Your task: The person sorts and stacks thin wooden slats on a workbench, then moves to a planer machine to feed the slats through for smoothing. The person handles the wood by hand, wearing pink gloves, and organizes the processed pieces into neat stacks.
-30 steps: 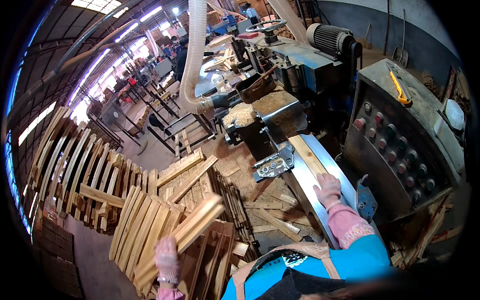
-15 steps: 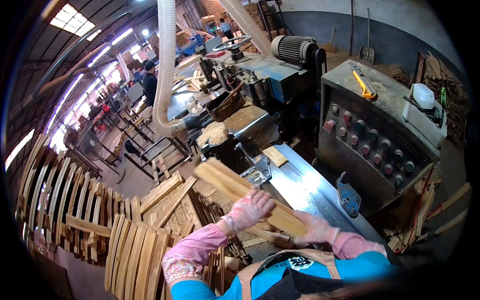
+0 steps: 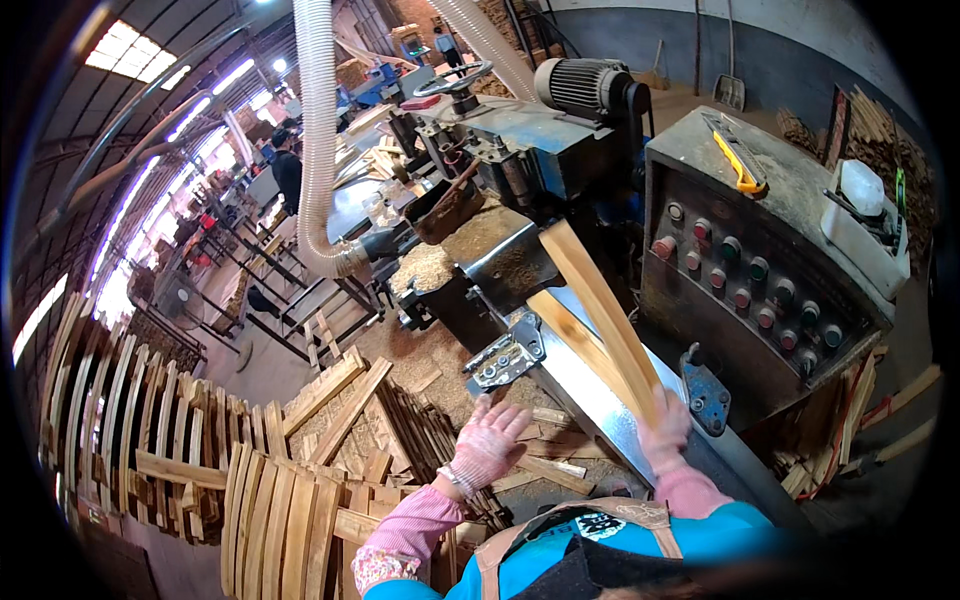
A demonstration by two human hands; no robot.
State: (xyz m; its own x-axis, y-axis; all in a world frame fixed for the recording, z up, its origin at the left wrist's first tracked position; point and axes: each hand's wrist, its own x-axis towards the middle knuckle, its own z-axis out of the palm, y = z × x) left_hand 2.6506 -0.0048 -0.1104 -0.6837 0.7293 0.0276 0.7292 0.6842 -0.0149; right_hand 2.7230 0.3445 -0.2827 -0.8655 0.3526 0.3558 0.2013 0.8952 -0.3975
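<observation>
My right hand (image 3: 664,432), in a pale pink glove, is closed round the near end of a curved wooden slat (image 3: 604,312). The slat tilts up over the machine's shiny metal bed (image 3: 655,375). A second wooden slat (image 3: 572,338) lies along the bed just left of it, its far end by the machine's infeed. The near ends of both meet at my right hand; whether it grips the second one too, I cannot tell. My left hand (image 3: 488,445), gloved alike, hangs with fingers spread, holding nothing, just below a metal guide bracket (image 3: 508,355).
Sawdust covers the machine's hood (image 3: 490,240); a ribbed hose (image 3: 318,150) joins it. At the right stands a control box (image 3: 750,270) with buttons and a yellow-handled saw (image 3: 740,165) on top. Stacked curved slats (image 3: 275,520) fill the lower left. A blue bracket (image 3: 707,392) edges the bed.
My left hand has let go of the slat and moved down, opening. My right hand has swung the slat rightward over the bed. More of the second slat shows on the bed.
</observation>
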